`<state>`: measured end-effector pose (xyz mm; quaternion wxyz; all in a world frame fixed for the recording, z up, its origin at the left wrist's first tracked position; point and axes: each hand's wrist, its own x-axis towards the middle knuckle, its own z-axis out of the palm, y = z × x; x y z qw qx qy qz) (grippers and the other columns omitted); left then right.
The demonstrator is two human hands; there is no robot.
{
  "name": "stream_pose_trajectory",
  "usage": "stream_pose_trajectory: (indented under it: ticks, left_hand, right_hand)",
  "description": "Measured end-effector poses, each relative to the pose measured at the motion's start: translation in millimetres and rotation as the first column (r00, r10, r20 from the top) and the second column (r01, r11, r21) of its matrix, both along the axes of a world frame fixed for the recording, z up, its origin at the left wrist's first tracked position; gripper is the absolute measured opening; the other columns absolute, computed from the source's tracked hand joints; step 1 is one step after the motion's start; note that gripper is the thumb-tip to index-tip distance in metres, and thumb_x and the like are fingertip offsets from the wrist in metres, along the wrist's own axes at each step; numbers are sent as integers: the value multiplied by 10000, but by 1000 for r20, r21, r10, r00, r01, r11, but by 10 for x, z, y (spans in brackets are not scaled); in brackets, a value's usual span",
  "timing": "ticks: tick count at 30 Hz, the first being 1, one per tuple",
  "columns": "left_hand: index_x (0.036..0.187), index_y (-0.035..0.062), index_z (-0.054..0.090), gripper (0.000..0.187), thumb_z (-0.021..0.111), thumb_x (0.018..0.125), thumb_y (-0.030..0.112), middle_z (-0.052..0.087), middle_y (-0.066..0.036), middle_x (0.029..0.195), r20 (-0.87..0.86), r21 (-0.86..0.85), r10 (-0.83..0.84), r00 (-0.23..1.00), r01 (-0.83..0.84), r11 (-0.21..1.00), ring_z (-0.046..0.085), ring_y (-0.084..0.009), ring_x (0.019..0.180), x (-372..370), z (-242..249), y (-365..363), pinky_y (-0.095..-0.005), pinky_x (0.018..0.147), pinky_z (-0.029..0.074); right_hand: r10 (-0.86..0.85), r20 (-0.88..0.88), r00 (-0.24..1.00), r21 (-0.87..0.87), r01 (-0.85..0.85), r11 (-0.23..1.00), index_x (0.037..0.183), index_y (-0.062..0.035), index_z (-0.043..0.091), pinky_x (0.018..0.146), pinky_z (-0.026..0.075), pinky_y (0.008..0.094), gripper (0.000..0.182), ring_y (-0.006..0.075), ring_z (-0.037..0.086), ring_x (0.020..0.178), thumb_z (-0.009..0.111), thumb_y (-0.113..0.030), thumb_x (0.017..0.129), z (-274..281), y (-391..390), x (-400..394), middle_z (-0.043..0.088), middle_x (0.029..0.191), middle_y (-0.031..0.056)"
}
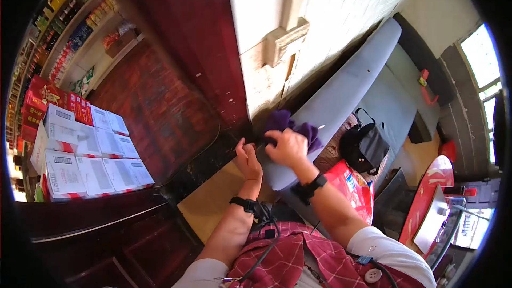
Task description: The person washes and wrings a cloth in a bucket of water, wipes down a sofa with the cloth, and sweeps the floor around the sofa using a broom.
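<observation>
From my remote view, I have both forearms reaching forward from the bottom of the head view and slanting in toward each other, the left forearm (231,233) steeper than the right forearm (336,208). My left hand (248,161) is raised with its fingers loosely bent and pointing forward, clear of the other hand though near it. My right hand (289,148) sits slightly farther forward, back turned up, wrist angled inward and fingers curled toward the left, but I cannot tell how tightly they close.
</observation>
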<state>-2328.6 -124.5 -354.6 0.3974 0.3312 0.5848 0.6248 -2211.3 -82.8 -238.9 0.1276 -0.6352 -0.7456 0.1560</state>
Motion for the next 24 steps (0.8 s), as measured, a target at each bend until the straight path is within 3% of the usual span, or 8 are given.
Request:
stream_pose_trajectory:
  ticks: [2, 4, 8, 10, 12, 18, 21, 24]
  left_hand:
    - [1352, 21, 326, 596, 432, 953, 451, 532, -105, 1128, 259, -24, 27, 966, -21, 999, 505, -236, 1030, -98, 2, 8, -351, 930, 388]
    - [1392, 43, 279, 719, 401, 920, 572, 482, -102, 1188, 845, -86, 24, 534, 91, 992, 454, -233, 1102, -448, 149, -33, -365, 990, 338]
    - [1440, 20, 208, 885, 331, 871, 686, 321, -199, 1435, 586, -217, -157, 795, 340, 915, 281, -308, 1336, -1315, 91, -372, -452, 1071, 212]
    - [1430, 14, 242, 876, 372, 866, 673, 303, -216, 1446, 580, -319, -146, 801, 389, 864, 266, -330, 1347, -1756, -100, -487, -457, 1063, 214]
    - [1404, 24, 307, 843, 440, 853, 646, 401, -220, 1378, 523, -444, -118, 844, 388, 807, 348, -324, 1295, -2104, -191, -566, -447, 1040, 263]
    - [1318, 48, 434, 672, 499, 872, 547, 499, -142, 1297, 324, -382, -396, 859, 502, 776, 453, -248, 1206, -1686, 48, -407, -399, 982, 347]
    - [1390, 15, 333, 713, 474, 903, 517, 374, -170, 1414, 289, -311, -425, 858, 504, 806, 346, -265, 1311, -1048, 380, -291, -379, 1060, 271]
    - [1403, -19, 285, 764, 470, 901, 527, 335, -224, 1428, 192, -256, -456, 869, 493, 832, 322, -298, 1328, -623, 474, -124, -369, 1082, 244]
  right_hand:
    - [50, 44, 998, -34, -49, 998, 998, -276, 691, 667, 513, 406, 342, 299, 636, 749, 626, -358, 672, 67, -396, -371, 616, 825, 134]
    - [72, 29, 997, -12, -72, 997, 1003, -277, 690, 655, 513, 403, 352, 294, 635, 746, 627, -361, 668, 72, -654, -577, 611, 818, 128]
    - [177, 49, 983, -182, -166, 969, 1028, -278, 687, 690, 516, 413, 362, 313, 639, 785, 615, -351, 682, 40, -1111, -781, 638, 850, 138]
    - [181, -313, 932, -446, -312, 839, 1043, -240, 684, 743, 512, 422, 365, 344, 633, 839, 609, -314, 693, -170, -1398, -693, 665, 909, 148]
    - [183, -475, 860, -321, -364, 874, 1044, -143, 676, 780, 506, 391, 363, 306, 647, 856, 613, -236, 699, -102, -1575, -532, 676, 941, 146]
    - [-246, -692, 679, -327, 9, 945, 1059, -19, 631, 804, 479, 323, 370, 205, 616, 876, 594, -110, 702, 708, -1348, 69, 643, 923, 139]
    - [90, -258, 962, 59, -77, 995, 1100, -79, 614, 735, 480, 368, 424, 283, 586, 799, 617, -118, 678, 826, -986, 55, 570, 862, 125]
    - [118, 25, 993, 223, -121, 967, 1043, -215, 642, 706, 463, 438, 429, 316, 541, 782, 690, -223, 617, 223, -785, -102, 512, 792, 105]
